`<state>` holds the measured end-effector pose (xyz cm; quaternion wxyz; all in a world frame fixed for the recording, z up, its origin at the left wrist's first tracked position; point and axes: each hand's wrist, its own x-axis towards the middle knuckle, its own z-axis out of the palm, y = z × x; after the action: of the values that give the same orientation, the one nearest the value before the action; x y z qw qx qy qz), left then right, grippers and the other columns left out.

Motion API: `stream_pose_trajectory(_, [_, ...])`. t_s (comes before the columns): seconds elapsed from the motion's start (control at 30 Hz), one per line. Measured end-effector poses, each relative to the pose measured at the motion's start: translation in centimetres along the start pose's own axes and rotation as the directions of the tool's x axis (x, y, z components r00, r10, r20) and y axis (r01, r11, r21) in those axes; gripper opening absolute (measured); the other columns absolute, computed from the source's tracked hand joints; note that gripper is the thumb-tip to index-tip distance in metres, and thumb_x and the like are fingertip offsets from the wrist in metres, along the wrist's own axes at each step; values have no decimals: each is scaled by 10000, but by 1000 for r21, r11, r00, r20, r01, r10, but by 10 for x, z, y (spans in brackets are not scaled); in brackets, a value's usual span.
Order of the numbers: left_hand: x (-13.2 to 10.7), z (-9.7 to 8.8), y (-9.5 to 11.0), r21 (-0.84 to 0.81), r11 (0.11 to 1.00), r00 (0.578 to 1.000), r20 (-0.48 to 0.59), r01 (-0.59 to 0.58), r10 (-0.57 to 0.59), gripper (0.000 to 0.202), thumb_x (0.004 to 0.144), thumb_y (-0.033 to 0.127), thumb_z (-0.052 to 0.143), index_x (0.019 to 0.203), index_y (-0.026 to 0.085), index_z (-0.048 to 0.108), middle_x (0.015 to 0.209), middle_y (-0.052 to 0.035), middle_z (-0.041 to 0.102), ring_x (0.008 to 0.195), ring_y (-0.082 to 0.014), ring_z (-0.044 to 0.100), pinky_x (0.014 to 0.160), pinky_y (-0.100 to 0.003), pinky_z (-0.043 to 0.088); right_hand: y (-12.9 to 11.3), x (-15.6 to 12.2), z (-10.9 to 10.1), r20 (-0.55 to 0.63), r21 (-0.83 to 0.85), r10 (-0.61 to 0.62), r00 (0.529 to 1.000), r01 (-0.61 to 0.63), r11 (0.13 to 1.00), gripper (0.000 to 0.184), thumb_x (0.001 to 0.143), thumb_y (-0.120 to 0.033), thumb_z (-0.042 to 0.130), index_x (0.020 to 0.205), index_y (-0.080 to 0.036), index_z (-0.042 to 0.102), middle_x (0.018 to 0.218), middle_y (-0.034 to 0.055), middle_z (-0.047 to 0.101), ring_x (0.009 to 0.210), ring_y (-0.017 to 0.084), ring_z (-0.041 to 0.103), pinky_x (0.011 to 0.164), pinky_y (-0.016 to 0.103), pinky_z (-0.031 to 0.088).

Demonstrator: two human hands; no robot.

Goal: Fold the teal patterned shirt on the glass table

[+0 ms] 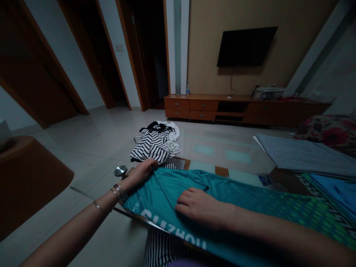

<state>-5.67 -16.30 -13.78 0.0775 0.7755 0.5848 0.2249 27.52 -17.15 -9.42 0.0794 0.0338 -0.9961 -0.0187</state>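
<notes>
A teal jersey with white "SUZHOU" lettering and a green dotted pattern lies lengthwise on the glass table. Its front edge reaches the table's near rim. My left hand, with bracelets at the wrist, is closed on the jersey's far left corner, its fingertips partly hidden. My right hand rests palm down on the middle of the jersey, fingers slightly bent and holding nothing. Beyond my left hand is a heap of clothes with a black-and-white striped garment on top.
Grey folded cloth and a blue garment lie at the right. A round metal knob stands at the glass table's left. A brown seat is at far left. A low TV cabinet lines the back wall.
</notes>
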Motion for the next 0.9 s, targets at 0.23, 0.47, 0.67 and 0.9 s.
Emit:
stream_pose_trajectory(0.23, [3, 1, 0, 55, 998, 999, 4, 35, -35, 240, 788, 113, 413, 937, 168, 593, 978, -74, 589, 939, -201, 526, 844, -320, 425, -11, 25, 18, 30, -102, 14, 999, -11, 995, 83, 882, -143, 478, 859, -145, 558, 820, 62, 588, 725, 179, 508, 605, 314, 381])
stream_pose_trajectory(0.47, [6, -9, 5, -24, 968, 966, 74, 249, -246, 195, 827, 290, 427, 898, 172, 566, 894, -46, 626, 803, -187, 563, 717, -275, 423, -7, 30, 15, -16, 16, 95, 995, -95, 995, 90, 869, -122, 480, 884, -137, 567, 837, 63, 597, 738, 169, 507, 618, 295, 384])
stream_pose_trajectory(0.67, [6, -17, 3, -95, 920, 920, 148, 379, -364, 289, 776, 368, 479, 963, 166, 567, 933, -45, 635, 852, -203, 575, 743, -281, 433, -6, 19, 9, 15, 116, 61, 998, -62, 991, 204, 921, -317, 506, 872, -147, 609, 822, 51, 605, 736, 154, 515, 627, 283, 387])
stream_pose_trajectory(0.9, [-10, -10, 19, 200, 839, 848, 61, 507, -527, 278, 821, 366, 496, 1011, 170, 548, 957, -91, 647, 847, -240, 605, 707, -302, 427, 35, -12, 10, -168, 86, 440, 882, -431, 898, 173, 936, -229, 478, 964, -154, 632, 902, 70, 620, 824, 175, 532, 705, 293, 394])
